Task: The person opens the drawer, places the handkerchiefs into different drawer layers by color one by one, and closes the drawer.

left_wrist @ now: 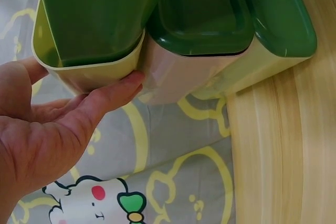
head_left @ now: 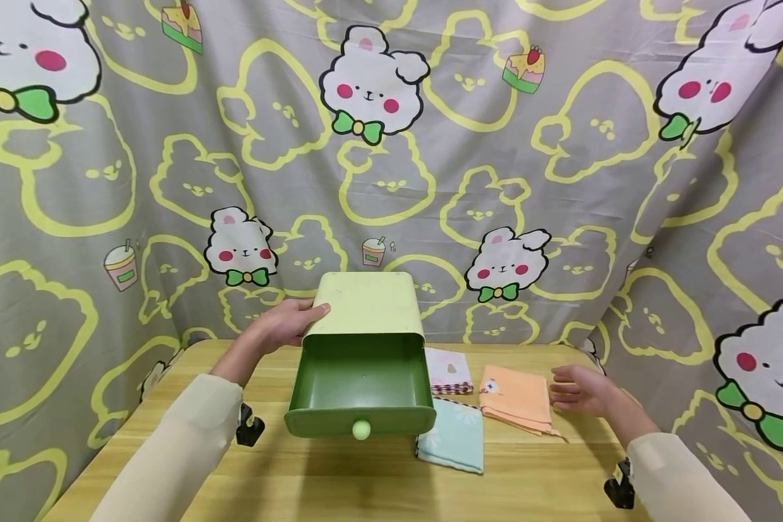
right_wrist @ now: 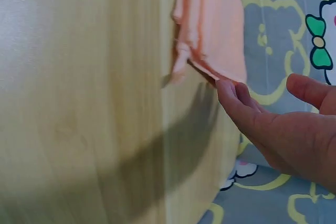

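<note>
A small desktop drawer unit (head_left: 365, 297) with a pale yellow-green top stands at the middle of the table, its green top drawer (head_left: 359, 423) pulled out toward me. My left hand (head_left: 290, 321) holds the unit's left side, thumb on the top and fingers down the side wall. Its lower tiers, one pinkish (left_wrist: 184, 74), show in the left wrist view. To the right lie three folded cloths: a white one (head_left: 446, 366) with a checked edge, a mint one (head_left: 457, 435) and an orange one (head_left: 515, 395). Beside the orange cloth hovers my right hand (head_left: 583, 391), fingers extended, holding nothing.
A wooden table (head_left: 359, 486) carries everything. Behind and at both sides hangs a grey curtain (head_left: 391, 188) with rabbit prints, close to the table's back edge. A black wrist device (head_left: 249, 425) sits under the left sleeve, and another (head_left: 618, 484) under the right.
</note>
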Motion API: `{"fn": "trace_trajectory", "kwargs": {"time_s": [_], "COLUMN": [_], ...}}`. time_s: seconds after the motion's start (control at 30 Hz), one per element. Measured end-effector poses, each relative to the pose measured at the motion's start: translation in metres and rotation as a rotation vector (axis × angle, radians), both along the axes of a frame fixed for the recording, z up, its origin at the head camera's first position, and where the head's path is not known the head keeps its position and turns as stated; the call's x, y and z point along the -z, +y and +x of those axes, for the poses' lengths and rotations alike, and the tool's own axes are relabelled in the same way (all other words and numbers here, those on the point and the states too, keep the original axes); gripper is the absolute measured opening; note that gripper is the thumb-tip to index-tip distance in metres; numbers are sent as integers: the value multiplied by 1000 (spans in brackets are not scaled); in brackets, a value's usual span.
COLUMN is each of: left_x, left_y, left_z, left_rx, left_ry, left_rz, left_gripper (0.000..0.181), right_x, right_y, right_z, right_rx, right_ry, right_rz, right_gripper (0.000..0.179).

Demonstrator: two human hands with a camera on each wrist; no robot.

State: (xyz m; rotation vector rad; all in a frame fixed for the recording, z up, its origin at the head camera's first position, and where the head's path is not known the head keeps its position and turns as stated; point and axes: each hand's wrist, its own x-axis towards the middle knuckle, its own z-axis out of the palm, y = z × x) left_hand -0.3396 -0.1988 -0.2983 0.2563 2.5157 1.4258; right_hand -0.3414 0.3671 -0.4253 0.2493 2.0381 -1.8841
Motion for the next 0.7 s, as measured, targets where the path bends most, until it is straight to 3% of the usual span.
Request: {"fn": "trace_trajectory", "kwargs": {"time_s": [0.23,0.53,0.7], "left_x": [0,1,0], "left_y": [1,1,1], "left_z": [0,-1,-1], "left_rx": [-2,-6,-3], "left_ry": [-6,-7,-16], "left_rz": [3,13,18], "left_gripper": [65,66,65], "right_x": [14,19,21], "right_y": [-3,-6,-6], "right_z": [-1,-5,-9], "right_rx": [45,91,91], "right_ry": [-53,-82,-101], "right_rz": [-38,-45,-61], "right_gripper": [70,70,50]}}
